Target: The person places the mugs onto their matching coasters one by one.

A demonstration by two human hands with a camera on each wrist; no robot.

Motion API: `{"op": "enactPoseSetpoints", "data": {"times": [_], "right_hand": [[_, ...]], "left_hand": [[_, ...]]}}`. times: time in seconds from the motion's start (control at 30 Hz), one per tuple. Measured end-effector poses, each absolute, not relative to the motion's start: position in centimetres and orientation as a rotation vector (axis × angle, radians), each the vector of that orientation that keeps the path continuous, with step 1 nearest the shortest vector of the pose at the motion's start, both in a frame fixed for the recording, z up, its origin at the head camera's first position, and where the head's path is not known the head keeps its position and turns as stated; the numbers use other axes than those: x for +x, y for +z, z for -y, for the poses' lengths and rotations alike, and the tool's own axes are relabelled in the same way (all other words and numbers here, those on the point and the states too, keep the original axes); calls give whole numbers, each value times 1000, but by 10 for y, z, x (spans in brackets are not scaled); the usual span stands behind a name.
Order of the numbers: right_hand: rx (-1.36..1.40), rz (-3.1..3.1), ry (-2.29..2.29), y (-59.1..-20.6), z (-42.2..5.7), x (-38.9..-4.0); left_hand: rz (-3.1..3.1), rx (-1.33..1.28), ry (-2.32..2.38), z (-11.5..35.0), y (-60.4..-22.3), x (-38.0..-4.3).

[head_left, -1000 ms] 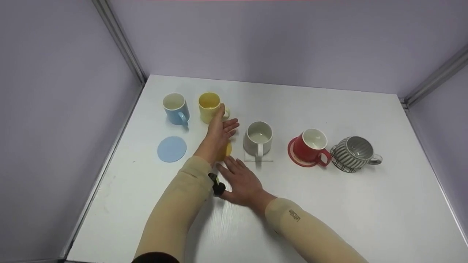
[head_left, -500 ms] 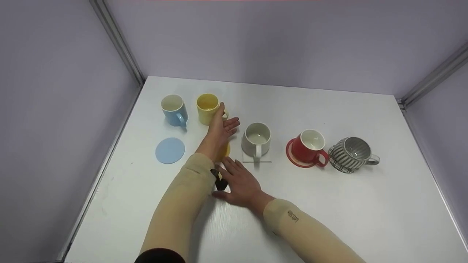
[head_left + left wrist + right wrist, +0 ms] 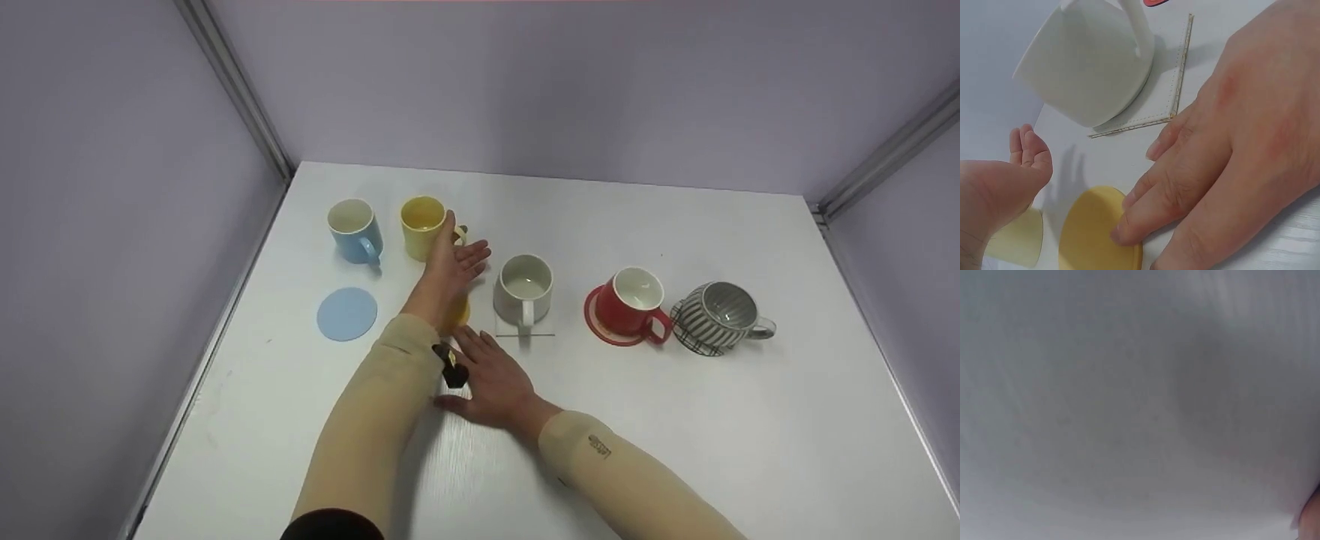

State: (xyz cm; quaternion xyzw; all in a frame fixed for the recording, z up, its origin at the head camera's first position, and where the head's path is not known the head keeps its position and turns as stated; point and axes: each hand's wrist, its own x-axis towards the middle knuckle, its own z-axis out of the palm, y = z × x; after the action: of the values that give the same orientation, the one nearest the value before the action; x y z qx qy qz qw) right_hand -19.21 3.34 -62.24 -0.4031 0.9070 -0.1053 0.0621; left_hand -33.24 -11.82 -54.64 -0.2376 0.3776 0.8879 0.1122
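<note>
My left hand [image 3: 448, 266] is at the yellow mug [image 3: 418, 238], its thumb against the handle side. A fingertip shows by the handle, so thumb and forefinger seem to pinch it, while the other fingers point right. Nearer to me, my right hand [image 3: 496, 384] lies spread palm-down. In the left wrist view its fingertips rest on the edge of a round yellow coaster [image 3: 1098, 233]. My left wrist partly hides this coaster in the head view. The right wrist view is a blurred grey-white surface, with a bit of skin [image 3: 1310, 520] at its lower right corner.
A blue mug [image 3: 352, 240] stands behind a blue coaster [image 3: 347, 313] at left. On the right are a grey-white mug [image 3: 517, 304] on a square coaster [image 3: 544, 328], a red mug [image 3: 621, 309] on a red coaster [image 3: 592, 322], and a striped cup [image 3: 712, 319] on a wire-patterned coaster [image 3: 684, 339].
My left hand has reached slightly farther along the yellow mug, and a fingertip now shows at its handle. The right hand stays on the yellow coaster. The head view has shifted a little.
</note>
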Motion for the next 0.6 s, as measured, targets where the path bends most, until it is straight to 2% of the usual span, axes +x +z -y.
{"op": "enactPoseSetpoints", "data": {"times": [0.27,0.6], "right_hand": [[-1211,-2750,-318,-623,-32,-191],[-1218,-2759,-325,-623,-34,-192]], "left_hand": [[-1141,-659,2626,120,-549,-332],[-1115,-757,2584,119,-546,-332]]}}
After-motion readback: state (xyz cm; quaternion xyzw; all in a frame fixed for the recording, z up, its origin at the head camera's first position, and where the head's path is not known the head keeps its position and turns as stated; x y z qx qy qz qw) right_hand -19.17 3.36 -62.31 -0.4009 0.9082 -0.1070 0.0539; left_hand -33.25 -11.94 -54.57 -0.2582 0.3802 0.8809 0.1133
